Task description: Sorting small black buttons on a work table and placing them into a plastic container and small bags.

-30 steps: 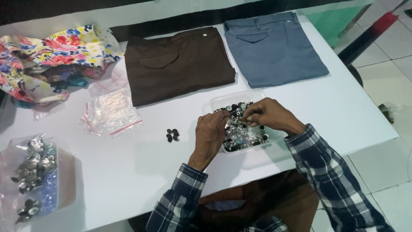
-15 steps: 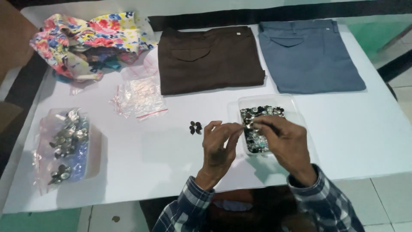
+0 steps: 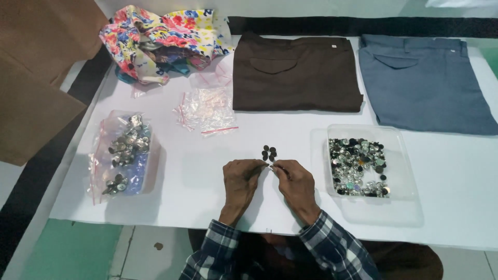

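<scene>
Head view showed both hands away from the clear tray (image 3: 404,176), where they had been half a second earlier. The left hand (image 3: 239,179) and right hand (image 3: 296,181) met fingertip to fingertip, pinching something too small to identify. The dark buttons (image 3: 268,152) lay just at 12 o'clock of the fingertips. The tray sat at 3 o'clock, the bag of metal buttons (image 3: 123,153) at 9 o'clock.

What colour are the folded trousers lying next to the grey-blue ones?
Dark brown folded trousers, seen in the head view.
</scene>
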